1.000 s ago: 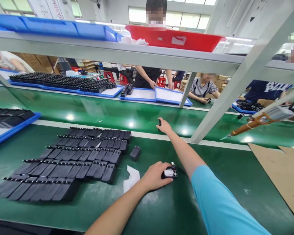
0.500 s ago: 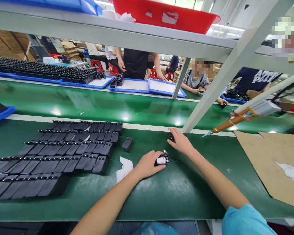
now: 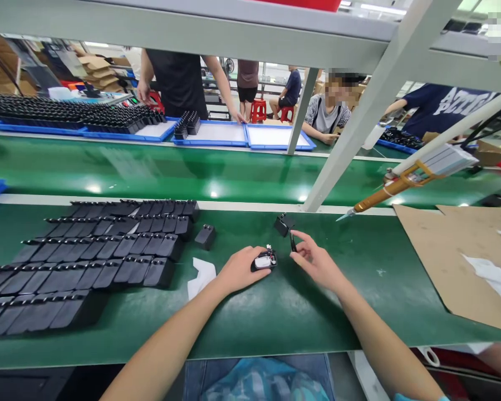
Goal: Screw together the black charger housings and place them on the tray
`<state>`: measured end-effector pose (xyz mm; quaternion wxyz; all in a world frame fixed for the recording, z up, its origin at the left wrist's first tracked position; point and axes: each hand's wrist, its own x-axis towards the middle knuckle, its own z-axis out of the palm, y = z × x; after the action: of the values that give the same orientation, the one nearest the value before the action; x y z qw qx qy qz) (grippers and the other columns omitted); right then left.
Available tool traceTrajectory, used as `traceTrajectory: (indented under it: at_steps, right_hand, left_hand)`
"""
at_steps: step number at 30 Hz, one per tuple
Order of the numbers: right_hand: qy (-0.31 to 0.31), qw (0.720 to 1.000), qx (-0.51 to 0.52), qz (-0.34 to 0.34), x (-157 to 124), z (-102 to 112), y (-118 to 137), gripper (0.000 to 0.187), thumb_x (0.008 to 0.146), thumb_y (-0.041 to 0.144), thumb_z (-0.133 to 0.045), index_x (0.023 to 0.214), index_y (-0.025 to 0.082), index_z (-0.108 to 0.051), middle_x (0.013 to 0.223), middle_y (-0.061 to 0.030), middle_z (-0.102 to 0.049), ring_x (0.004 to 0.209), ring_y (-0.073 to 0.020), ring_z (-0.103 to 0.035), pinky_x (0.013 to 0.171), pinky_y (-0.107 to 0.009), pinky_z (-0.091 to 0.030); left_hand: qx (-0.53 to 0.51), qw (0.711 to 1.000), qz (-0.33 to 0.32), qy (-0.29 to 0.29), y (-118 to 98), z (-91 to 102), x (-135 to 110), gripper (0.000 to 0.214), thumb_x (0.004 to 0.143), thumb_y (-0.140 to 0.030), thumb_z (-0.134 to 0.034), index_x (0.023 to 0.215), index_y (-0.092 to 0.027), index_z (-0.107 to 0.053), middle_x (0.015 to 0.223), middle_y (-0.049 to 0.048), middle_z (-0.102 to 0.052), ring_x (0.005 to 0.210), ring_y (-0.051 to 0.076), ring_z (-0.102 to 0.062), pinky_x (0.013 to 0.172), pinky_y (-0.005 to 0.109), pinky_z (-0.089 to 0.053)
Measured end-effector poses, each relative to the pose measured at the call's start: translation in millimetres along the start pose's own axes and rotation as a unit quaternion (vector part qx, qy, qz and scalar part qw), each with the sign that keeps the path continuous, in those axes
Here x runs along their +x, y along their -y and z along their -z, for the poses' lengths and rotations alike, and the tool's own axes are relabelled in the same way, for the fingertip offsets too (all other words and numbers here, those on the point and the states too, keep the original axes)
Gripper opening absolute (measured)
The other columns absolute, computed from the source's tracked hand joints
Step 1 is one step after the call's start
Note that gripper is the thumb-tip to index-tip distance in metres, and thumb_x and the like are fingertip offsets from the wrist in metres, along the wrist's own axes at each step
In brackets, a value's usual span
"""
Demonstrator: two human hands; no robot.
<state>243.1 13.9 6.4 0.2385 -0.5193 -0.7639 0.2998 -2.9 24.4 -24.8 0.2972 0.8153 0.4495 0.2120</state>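
Observation:
My left hand (image 3: 244, 268) is wrapped round an open black housing (image 3: 265, 259) on the green bench, with a white block and small wired parts showing inside. Between the fingertips of my right hand (image 3: 315, 259) is a thin black piece (image 3: 293, 241), held upright just right of the housing; its exact kind is too small to tell. A separate black box (image 3: 284, 224) stands just beyond those fingertips. To the left lies a single closed black case (image 3: 205, 236), and a torn white paper (image 3: 201, 277) rests near my left wrist.
Rows of black cases (image 3: 100, 250) cover the left of the bench (image 3: 242, 334). An orange-handled electric screwdriver (image 3: 379, 195) hangs at right above brown cardboard (image 3: 463, 262). A slanted metal post (image 3: 350, 133) rises behind. Co-workers and blue trays (image 3: 211, 142) are across the line.
My right hand has drawn back from the black box and now holds the thin black piece. My left hand keeps the housing. The view has shifted, and a standing co-worker appears farther left.

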Motion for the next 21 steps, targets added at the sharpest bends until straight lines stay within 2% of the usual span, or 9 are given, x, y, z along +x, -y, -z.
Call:
traceTrajectory:
  at_steps: [1, 4, 8, 9, 12, 14, 16, 18, 21]
  right_hand:
    - [0.008, 0.995, 0.102, 0.009, -1.7, 2.3, 2.2, 0.051, 0.094, 0.037, -0.045, 0.142, 0.027, -0.030, 0.096, -0.0037, -0.063, 0.071, -0.0122, -0.059, 0.066, -0.028, -0.054]
    - [0.039, 0.941, 0.337, 0.008, -7.4, 1.2, 8.5, 0.070, 0.091, 0.036, -0.053, 0.149, 0.034, -0.014, 0.102, -0.0043, -0.062, 0.062, -0.0084, -0.055, 0.055, -0.024, -0.051]
    - [0.103, 0.918, 0.383, -0.024, -9.5, -7.1, 13.6, 0.043, 0.089, 0.036, -0.058, 0.130, 0.025, -0.053, 0.096, -0.0053, -0.064, 0.055, -0.0059, -0.049, 0.048, -0.021, -0.045]
    - [0.114, 0.913, 0.390, -0.034, -9.2, -8.7, 14.2, 0.042, 0.089, 0.036, -0.059, 0.129, 0.024, -0.055, 0.094, -0.0054, -0.065, 0.055, -0.0058, -0.049, 0.048, -0.021, -0.045]
    - [0.103, 0.894, 0.432, -0.063, -8.9, -12.4, 13.7, 0.070, 0.088, 0.035, -0.060, 0.148, 0.032, -0.025, 0.089, -0.0024, -0.068, 0.050, -0.0052, -0.050, 0.047, -0.020, -0.044]
    - [0.076, 0.894, 0.437, -0.063, -9.8, -15.2, 10.7, 0.078, 0.089, 0.036, -0.058, 0.151, 0.036, -0.011, 0.090, -0.0014, -0.069, 0.046, -0.0048, -0.050, 0.045, -0.020, -0.044]
    - [0.046, 0.905, 0.420, -0.044, -11.0, -18.1, 6.0, 0.066, 0.091, 0.037, -0.055, 0.149, 0.035, -0.022, 0.092, -0.0021, -0.069, 0.043, -0.0045, -0.051, 0.044, -0.020, -0.044]
    - [0.027, 0.916, 0.400, -0.025, -11.7, -19.8, 1.7, 0.045, 0.093, 0.037, -0.052, 0.137, 0.031, -0.047, 0.092, -0.0027, -0.069, 0.043, -0.0043, -0.052, 0.043, -0.020, -0.044]
    - [0.014, 0.903, 0.429, -0.027, -11.0, -18.0, 0.7, 0.027, 0.094, 0.036, -0.050, 0.112, 0.024, -0.065, 0.087, -0.0034, -0.069, 0.045, -0.0054, -0.055, 0.044, -0.021, -0.046]
  left_hand:
    - [0.001, 1.000, 0.000, 0.002, -0.3, 0.0, -0.1, 0.044, 0.081, -0.042, -0.065, 0.122, -0.026, -0.057, 0.107, 0.0055, -0.066, 0.096, 0.025, -0.062, 0.087, 0.035, -0.049]
    - [0.001, 1.000, 0.003, 0.004, -1.2, -0.3, 0.0, 0.044, 0.081, -0.041, -0.066, 0.121, -0.026, -0.057, 0.107, 0.0052, -0.066, 0.096, 0.024, -0.062, 0.085, 0.035, -0.048]
    - [0.003, 1.000, 0.009, 0.008, -1.0, -0.5, 0.1, 0.044, 0.081, -0.040, -0.066, 0.121, -0.025, -0.057, 0.108, 0.0055, -0.066, 0.097, 0.024, -0.062, 0.086, 0.035, -0.048]
    - [0.004, 1.000, 0.009, 0.010, -1.0, -0.5, 0.0, 0.044, 0.081, -0.040, -0.066, 0.121, -0.025, -0.057, 0.108, 0.0056, -0.066, 0.097, 0.024, -0.062, 0.086, 0.035, -0.048]
    - [0.004, 1.000, 0.010, 0.012, -1.8, -0.2, -0.7, 0.044, 0.081, -0.040, -0.066, 0.121, -0.025, -0.056, 0.108, 0.0059, -0.065, 0.097, 0.024, -0.062, 0.085, 0.035, -0.048]
    - [0.005, 1.000, 0.013, 0.011, -2.8, -0.2, -1.3, 0.045, 0.081, -0.041, -0.066, 0.122, -0.024, -0.056, 0.108, 0.0059, -0.065, 0.096, 0.024, -0.062, 0.085, 0.035, -0.048]
    - [0.007, 1.000, 0.014, 0.012, -3.9, 0.0, -1.7, 0.046, 0.081, -0.041, -0.066, 0.123, -0.025, -0.055, 0.108, 0.0058, -0.065, 0.096, 0.024, -0.062, 0.084, 0.035, -0.048]
    - [0.008, 1.000, 0.012, 0.017, -4.9, 0.5, -1.8, 0.045, 0.082, -0.040, -0.065, 0.124, -0.025, -0.055, 0.107, 0.0055, -0.065, 0.096, 0.024, -0.062, 0.083, 0.034, -0.048]
    - [0.008, 1.000, 0.013, 0.021, -5.8, 1.7, -1.6, 0.044, 0.083, -0.039, -0.064, 0.124, -0.026, -0.055, 0.107, 0.0051, -0.065, 0.096, 0.023, -0.062, 0.082, 0.034, -0.048]
